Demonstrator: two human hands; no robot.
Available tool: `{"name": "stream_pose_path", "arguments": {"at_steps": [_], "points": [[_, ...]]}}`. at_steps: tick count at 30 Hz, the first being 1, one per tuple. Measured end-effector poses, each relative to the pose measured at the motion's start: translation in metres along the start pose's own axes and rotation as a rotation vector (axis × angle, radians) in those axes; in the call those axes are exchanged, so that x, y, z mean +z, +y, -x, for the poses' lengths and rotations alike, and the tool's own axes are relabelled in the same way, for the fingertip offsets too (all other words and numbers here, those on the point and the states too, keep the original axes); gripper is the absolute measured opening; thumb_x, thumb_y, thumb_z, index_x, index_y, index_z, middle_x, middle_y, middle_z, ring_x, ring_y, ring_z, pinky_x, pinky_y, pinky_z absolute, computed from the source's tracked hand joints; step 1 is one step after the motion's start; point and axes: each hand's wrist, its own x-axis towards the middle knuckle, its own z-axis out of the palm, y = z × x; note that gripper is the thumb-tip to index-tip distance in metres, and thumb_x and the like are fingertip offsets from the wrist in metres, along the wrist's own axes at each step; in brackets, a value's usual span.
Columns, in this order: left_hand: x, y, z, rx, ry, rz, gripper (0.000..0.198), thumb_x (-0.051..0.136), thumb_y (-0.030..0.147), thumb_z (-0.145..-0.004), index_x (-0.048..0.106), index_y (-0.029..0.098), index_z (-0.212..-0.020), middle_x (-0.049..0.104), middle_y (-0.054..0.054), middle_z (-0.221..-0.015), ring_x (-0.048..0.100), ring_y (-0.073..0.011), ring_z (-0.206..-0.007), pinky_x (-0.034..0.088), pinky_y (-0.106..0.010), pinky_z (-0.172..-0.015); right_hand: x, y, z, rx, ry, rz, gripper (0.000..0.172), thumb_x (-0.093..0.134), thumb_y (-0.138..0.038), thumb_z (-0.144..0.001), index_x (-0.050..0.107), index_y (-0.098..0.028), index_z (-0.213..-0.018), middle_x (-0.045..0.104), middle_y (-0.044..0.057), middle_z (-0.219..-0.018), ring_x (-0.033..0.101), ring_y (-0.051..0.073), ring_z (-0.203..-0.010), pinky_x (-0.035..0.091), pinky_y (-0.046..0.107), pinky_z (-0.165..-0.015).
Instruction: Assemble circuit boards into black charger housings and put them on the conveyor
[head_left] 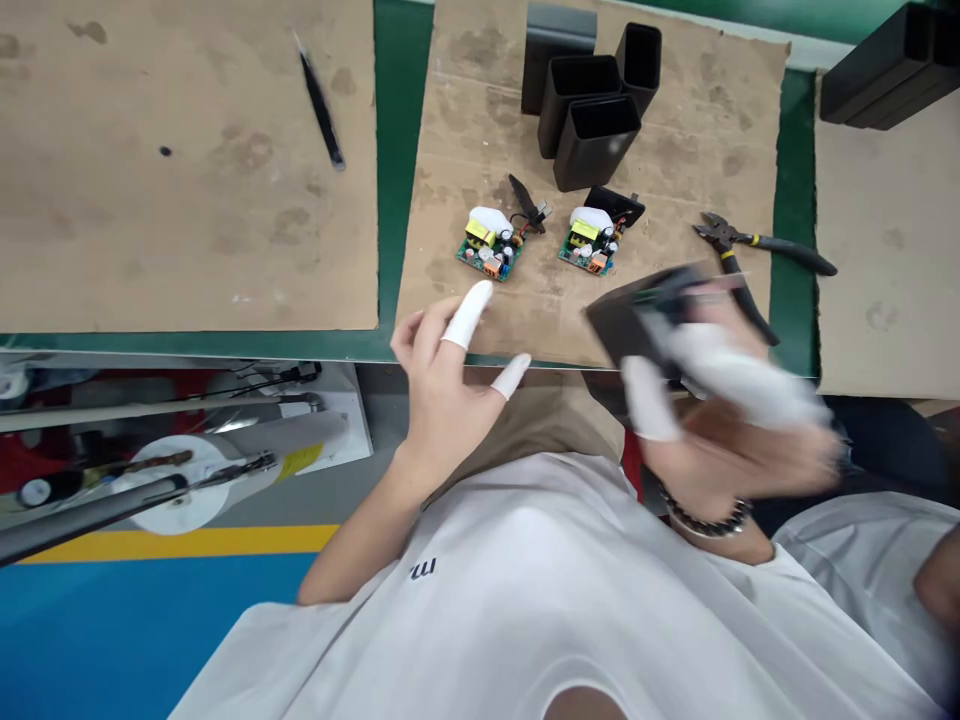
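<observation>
My left hand (pixel 448 365), white covers on its thumb and index finger, is open at the front edge of the cardboard mat. Just beyond its fingertips lies a circuit board (pixel 490 243) with a white blob and a wired black piece. Beside that lies a second, similar circuit board (pixel 590 240). My right hand (pixel 720 400), blurred by motion, is closed around a black rectangular housing (pixel 626 315). Something dark and greenish shows at the housing's end, too smeared to name. Cutting pliers (pixel 739 245) with black handles lie past the right hand, handles spread.
Several open black housings (pixel 596 140) stand at the back of the middle cardboard (pixel 465 110). More black housings (pixel 885 70) lie at the far right. Tweezers (pixel 321 108) rest on the left cardboard (pixel 187 250). Another person's sleeve (pixel 862 550) is close on my right.
</observation>
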Motion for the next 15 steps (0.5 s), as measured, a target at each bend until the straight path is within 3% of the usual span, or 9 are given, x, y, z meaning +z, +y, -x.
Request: {"name": "stream_pose_path", "arguments": {"at_steps": [3, 9, 15], "points": [[-0.004, -0.008, 0.003, -0.034, 0.054, -0.003, 0.062, 0.079, 0.037, -0.089, 0.057, 0.024, -0.145, 0.072, -0.009, -0.121, 0.068, -0.0293, -0.113, 0.042, -0.047, -0.108, 0.007, 0.002, 0.001, -0.181, 0.032, 0.082, 0.049, 0.077, -0.001, -0.083, 0.073, -0.027, -0.124, 0.083, 0.006, -0.121, 0.082, 0.027, -0.106, 0.071, 0.035, -0.091], [-0.002, -0.008, 0.003, -0.015, 0.071, 0.04, 0.059, 0.076, 0.034, -0.09, 0.057, 0.025, -0.145, 0.071, -0.01, -0.121, 0.069, -0.0281, -0.114, 0.048, -0.048, -0.108, 0.017, 0.015, 0.001, -0.246, 0.092, 0.158, 0.048, 0.074, -0.001, -0.087, 0.069, -0.025, -0.129, 0.081, 0.01, -0.124, 0.08, 0.027, -0.111, 0.07, 0.038, -0.094], [0.021, 0.019, -0.003, 0.097, -0.12, 0.177, 0.072, 0.076, 0.032, -0.087, 0.048, 0.021, -0.153, 0.065, -0.016, -0.142, 0.062, -0.0314, -0.133, 0.045, -0.045, -0.114, 0.019, 0.017, 0.004, -0.18, -0.002, 0.054, 0.043, 0.07, -0.003, -0.09, 0.071, -0.023, -0.128, 0.079, 0.01, -0.13, 0.077, 0.027, -0.119, 0.068, 0.039, -0.099]]}}
